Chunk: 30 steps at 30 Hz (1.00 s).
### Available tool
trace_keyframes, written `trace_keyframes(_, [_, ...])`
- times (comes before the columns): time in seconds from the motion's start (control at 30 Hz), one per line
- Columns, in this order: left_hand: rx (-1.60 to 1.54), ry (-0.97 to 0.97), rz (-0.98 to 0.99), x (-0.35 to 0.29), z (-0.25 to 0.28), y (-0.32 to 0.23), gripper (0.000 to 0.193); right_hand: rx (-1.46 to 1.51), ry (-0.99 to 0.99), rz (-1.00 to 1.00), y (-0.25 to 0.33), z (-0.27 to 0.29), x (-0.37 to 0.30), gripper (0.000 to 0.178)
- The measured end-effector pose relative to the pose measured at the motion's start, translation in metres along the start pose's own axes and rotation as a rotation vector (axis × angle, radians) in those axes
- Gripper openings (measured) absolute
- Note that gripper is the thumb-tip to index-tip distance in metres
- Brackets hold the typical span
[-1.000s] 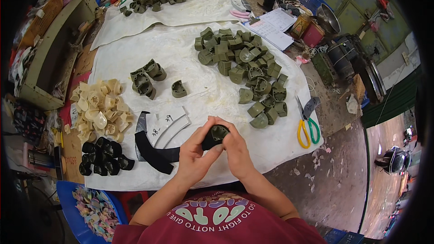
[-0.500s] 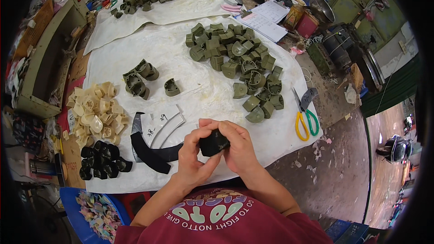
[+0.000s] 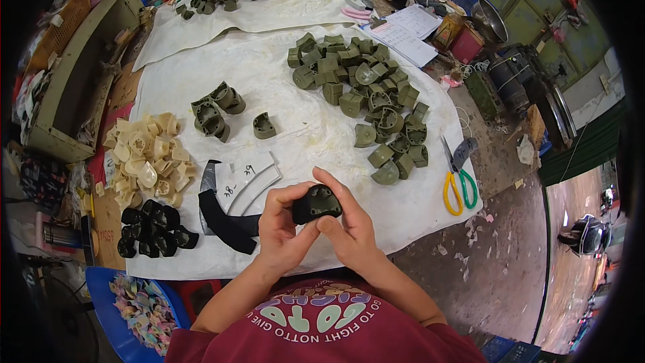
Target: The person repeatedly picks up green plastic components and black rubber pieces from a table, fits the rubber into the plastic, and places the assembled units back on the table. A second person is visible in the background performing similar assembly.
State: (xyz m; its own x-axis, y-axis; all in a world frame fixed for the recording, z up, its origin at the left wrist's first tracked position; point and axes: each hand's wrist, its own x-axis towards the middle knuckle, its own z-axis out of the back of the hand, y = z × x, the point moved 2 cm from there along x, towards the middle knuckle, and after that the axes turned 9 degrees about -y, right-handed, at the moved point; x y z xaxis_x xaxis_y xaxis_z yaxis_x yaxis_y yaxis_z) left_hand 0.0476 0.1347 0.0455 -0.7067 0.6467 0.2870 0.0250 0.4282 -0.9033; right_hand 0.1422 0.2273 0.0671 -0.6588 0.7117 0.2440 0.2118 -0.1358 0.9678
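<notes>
Centrally, just above the red shirt: left hand [image 3: 282, 228] and right hand [image 3: 346, 232] both closed around one dark curved moulded piece [image 3: 316, 204], fingers of each grip pinching its edges, held up clear of the white-sheeted surface [image 3: 295, 128]. Beside the left hand, black curved strips [image 3: 225, 218]; farther off, olive pieces [image 3: 366, 97], cream pieces [image 3: 144, 161], yellow-and-green scissors [image 3: 457, 178].
</notes>
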Motion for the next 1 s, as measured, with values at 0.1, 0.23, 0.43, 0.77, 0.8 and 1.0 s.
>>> trace_keyframes(0.1, [0.018, -0.046, 0.028, -0.002, 0.004, 0.007, 0.051, -0.446, 0.028, 0.298, -0.005, 0.004, 0.003, 0.041])
trace_keyframes(0.23, [-0.118, -0.027, 0.160, 0.000, 0.012, 0.009, 0.050, -0.359, 0.130, 0.243, -0.011, 0.011, 0.009, 0.041])
trace_keyframes(0.43, [-0.262, 0.121, 0.301, 0.002, 0.021, 0.006, 0.045, 0.229, 0.229, -0.309, -0.017, 0.015, 0.014, 0.037])
trace_keyframes(0.77, [-0.097, 0.074, 0.392, 0.008, 0.008, -0.010, 0.063, -0.354, 0.105, 0.053, 0.004, 0.013, 0.021, 0.041])
trace_keyframes(0.8, [-0.107, 0.036, 0.376, 0.007, 0.006, -0.014, 0.067, -0.234, 0.042, -0.001, -0.008, 0.015, 0.018, 0.038])
trace_keyframes(1.0, [0.401, 0.175, -0.121, 0.003, 0.004, -0.009, 0.082, 0.313, -0.162, -0.317, -0.007, -0.004, 0.011, 0.033])
